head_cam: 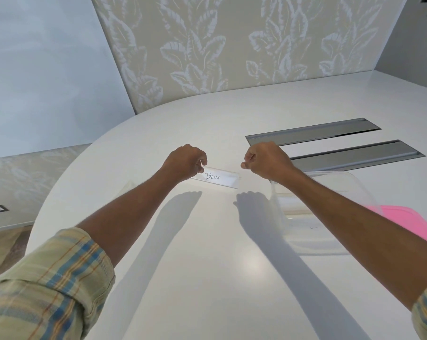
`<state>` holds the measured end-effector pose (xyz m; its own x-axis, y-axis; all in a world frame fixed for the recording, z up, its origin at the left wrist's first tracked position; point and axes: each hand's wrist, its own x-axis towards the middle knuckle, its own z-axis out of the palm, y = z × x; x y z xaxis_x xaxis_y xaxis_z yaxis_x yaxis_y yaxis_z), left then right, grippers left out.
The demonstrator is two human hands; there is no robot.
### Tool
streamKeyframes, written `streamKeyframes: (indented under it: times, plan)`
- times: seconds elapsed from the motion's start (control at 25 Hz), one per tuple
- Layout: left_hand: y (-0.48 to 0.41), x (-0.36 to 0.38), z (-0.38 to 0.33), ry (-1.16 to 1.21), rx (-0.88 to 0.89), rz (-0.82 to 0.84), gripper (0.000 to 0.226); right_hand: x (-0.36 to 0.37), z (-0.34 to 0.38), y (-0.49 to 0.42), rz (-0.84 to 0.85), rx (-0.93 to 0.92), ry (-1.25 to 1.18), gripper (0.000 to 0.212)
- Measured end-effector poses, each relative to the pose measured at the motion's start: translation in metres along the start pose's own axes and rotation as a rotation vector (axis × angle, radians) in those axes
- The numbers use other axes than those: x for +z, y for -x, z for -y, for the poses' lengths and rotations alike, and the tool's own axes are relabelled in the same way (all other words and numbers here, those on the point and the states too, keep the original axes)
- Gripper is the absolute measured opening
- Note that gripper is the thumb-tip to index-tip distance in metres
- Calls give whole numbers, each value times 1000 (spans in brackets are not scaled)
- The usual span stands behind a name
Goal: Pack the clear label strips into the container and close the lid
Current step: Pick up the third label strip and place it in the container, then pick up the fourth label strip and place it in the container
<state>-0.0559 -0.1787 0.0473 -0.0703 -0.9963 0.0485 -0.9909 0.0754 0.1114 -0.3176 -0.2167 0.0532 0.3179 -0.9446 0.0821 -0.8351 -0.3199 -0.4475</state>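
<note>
Strip (218, 179) of clear flat plastic pinched in left hand (184, 163) grip.

One piece of writing can be read: the handwritten word "DEAR" (or possibly "BEAR"; the first letter is unclear) in dark capitals on the white insert of a clear label strip (218, 178). The left hand (185, 161) pinches the strip's left end above the middle of the white table (207, 266). Nothing else carries legible text.
</note>
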Motion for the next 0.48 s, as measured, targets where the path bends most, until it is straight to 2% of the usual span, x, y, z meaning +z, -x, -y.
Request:
streamKeyframes:
  times: [0.24, 0.48]
  plan:
    - [-18, 21, 40, 37, -48, 8, 27, 42, 10, -31, 103, -31, 6, 41]
    - [-42, 46, 54, 27, -72, 20, 39, 84, 9, -53, 214, -37, 78, 62]
